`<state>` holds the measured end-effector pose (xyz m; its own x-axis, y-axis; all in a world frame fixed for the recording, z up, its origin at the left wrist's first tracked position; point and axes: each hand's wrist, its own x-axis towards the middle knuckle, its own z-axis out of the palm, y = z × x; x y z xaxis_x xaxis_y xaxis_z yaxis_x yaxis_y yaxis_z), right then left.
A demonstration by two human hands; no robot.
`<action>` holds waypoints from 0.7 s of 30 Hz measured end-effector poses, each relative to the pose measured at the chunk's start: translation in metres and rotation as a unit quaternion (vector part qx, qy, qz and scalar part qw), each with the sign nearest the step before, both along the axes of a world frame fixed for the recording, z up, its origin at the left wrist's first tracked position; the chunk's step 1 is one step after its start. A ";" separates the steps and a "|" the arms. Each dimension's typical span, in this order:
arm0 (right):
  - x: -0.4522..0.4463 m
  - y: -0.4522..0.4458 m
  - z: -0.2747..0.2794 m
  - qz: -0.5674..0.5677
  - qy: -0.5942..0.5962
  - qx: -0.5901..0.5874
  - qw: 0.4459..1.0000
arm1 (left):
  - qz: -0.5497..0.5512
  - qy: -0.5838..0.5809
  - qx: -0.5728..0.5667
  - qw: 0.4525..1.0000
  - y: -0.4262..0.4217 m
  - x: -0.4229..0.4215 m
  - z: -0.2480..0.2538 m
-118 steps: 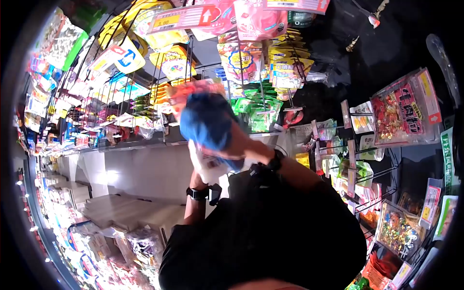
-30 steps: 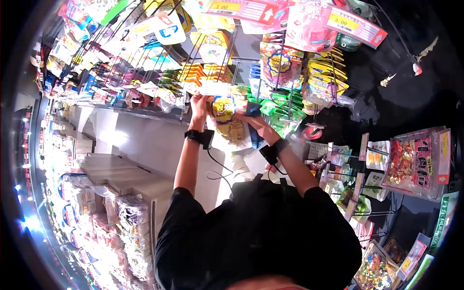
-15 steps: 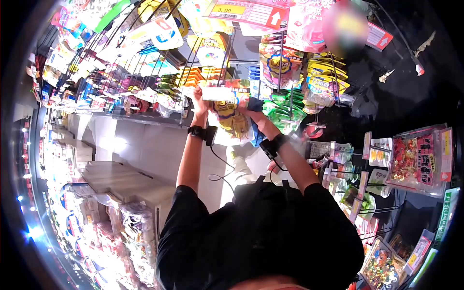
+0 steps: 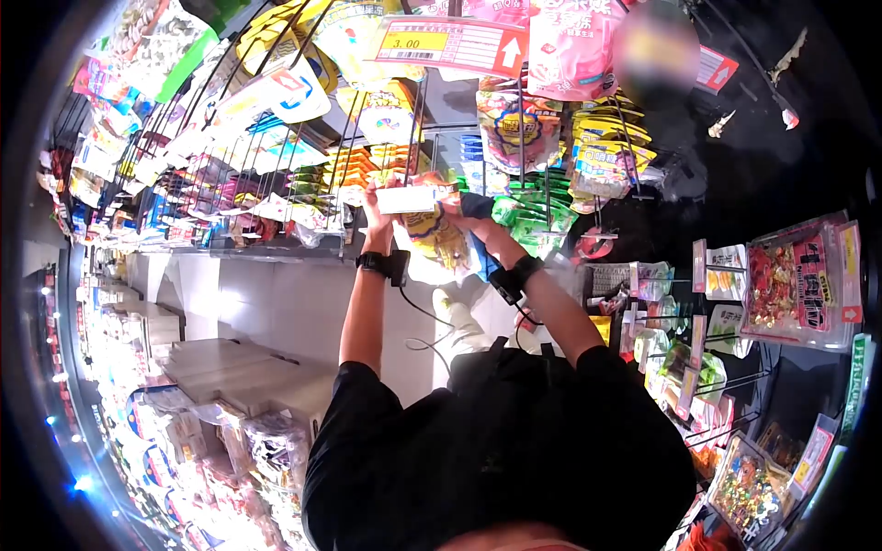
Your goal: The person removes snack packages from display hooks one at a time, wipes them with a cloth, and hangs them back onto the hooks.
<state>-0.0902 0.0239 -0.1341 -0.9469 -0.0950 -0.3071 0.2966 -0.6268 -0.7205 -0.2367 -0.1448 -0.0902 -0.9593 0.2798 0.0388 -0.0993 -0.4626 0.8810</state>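
Observation:
My left hand [image 4: 378,213] is closed at the left end of a blank-looking white label [image 4: 407,199] on the front of a hanging rack. Just behind and below the label hangs a yellow snack bag [image 4: 437,244] with a colourful upper part. My right hand [image 4: 475,223] is on the right side of that bag, fingers bent around a dark blue cloth [image 4: 477,206]; a brighter blue strip shows beneath it. The fingertips of both hands are partly hidden. Each wrist wears a black strap with a small device and a cable.
Rows of hooks carry yellow bags [image 4: 606,156], green bags [image 4: 537,216] and a pink pouch [image 4: 571,50]. A red-and-white price tag [image 4: 450,46] juts out above my hands. Grey boxes [image 4: 239,367] stand at lower left, and more packs [image 4: 795,285] hang at right.
The rack has shifted slightly left in view as my head moved. The white label and both hands sit a little lower, and the snack bag's printed upper part is more covered.

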 end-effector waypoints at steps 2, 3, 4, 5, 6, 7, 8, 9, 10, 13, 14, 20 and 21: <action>-0.007 -0.003 -0.006 -0.003 -0.009 -0.014 1.000 | -0.009 0.011 -0.019 1.000 -0.005 0.002 -0.001; -0.010 -0.003 -0.014 0.000 -0.027 -0.032 0.999 | -0.011 0.014 -0.026 1.000 -0.008 0.004 -0.002; -0.013 -0.005 -0.021 0.004 -0.045 -0.050 0.998 | -0.014 0.016 -0.032 0.999 -0.009 0.005 -0.004; -0.015 -0.006 -0.022 0.005 -0.033 -0.088 0.996 | -0.015 0.017 -0.039 0.999 -0.010 0.006 -0.004; -0.014 -0.004 -0.022 0.000 -0.028 -0.067 0.997 | -0.016 0.019 -0.041 0.999 -0.010 0.006 -0.005; -0.009 -0.002 -0.023 -0.006 -0.024 -0.046 0.999 | -0.018 0.019 -0.045 0.999 -0.009 0.007 -0.005; -0.003 0.001 -0.020 -0.011 -0.021 -0.025 0.999 | -0.017 0.019 -0.052 0.998 -0.009 0.007 -0.007; -0.004 0.003 -0.052 -0.021 0.043 0.012 0.999 | -0.017 0.019 -0.056 0.998 -0.010 0.010 -0.009; -0.005 0.004 -0.085 -0.036 0.105 0.047 0.993 | -0.016 0.020 -0.064 0.998 -0.011 0.013 -0.010; 0.024 0.009 -0.026 -0.047 0.067 0.032 0.996 | -0.014 0.007 -0.065 0.998 -0.013 0.025 -0.013; 0.028 0.012 -0.017 -0.052 0.082 0.013 0.995 | -0.018 -0.006 -0.054 0.998 -0.015 0.029 -0.010; 0.014 0.006 0.035 -0.065 0.064 0.147 0.985 | -0.036 0.034 0.009 0.999 -0.018 0.027 0.002; 0.009 0.003 0.034 -0.081 0.085 0.107 0.987 | -0.036 0.013 0.006 0.999 -0.013 0.027 0.017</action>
<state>-0.0809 0.0268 -0.0999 -0.9840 0.1122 -0.1382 0.0673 -0.4844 -0.8722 -0.2100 -0.1578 -0.0729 -0.9353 0.3473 0.0670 -0.1102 -0.4662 0.8778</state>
